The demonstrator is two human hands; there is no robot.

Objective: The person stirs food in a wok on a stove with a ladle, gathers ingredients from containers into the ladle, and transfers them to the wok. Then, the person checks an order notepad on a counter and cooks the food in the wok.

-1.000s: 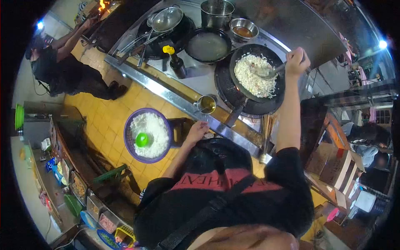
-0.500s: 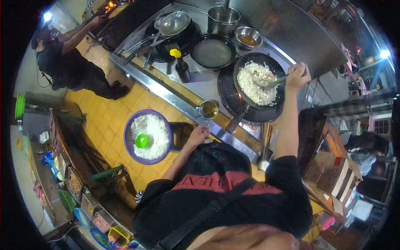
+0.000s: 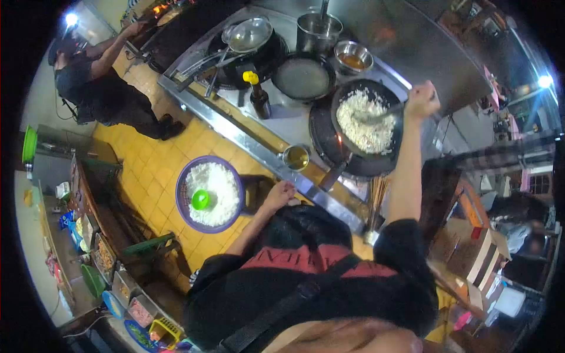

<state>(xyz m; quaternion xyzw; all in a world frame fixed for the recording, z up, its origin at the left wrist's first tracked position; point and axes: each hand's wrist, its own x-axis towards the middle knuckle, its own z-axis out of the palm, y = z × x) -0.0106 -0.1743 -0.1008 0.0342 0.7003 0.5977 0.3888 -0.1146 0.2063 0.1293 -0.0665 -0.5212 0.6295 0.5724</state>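
Note:
My right hand [image 3: 422, 100] is closed around the handle of a metal ladle [image 3: 395, 110], its head down in the rice. White rice [image 3: 366, 128] with a few darker bits fills the middle of a black wok [image 3: 395, 152] on the burner, where a small flame shows. Close to the counter's front edge, my left hand [image 3: 281, 193] has its fingers curled in; a pale bit shows beside it, and what it holds, if anything, is hidden. A metal cup of yellowish liquid [image 3: 296, 157] stands on the edge just beyond that hand.
A purple basket [image 3: 179, 203] of white rice with a green bowl [image 3: 200, 199] stands left. A dark bottle with yellow cap [image 3: 259, 100], a black pan [image 3: 302, 76], a pot [image 3: 318, 35] and a steel bowl [image 3: 354, 57] occupy the stove. Another person [image 3: 100, 88] works at far left.
The ladle's head has shifted within the wok, and the rice has spread differently. My right hand is slightly higher in its turn; my left hand stays near the counter edge.

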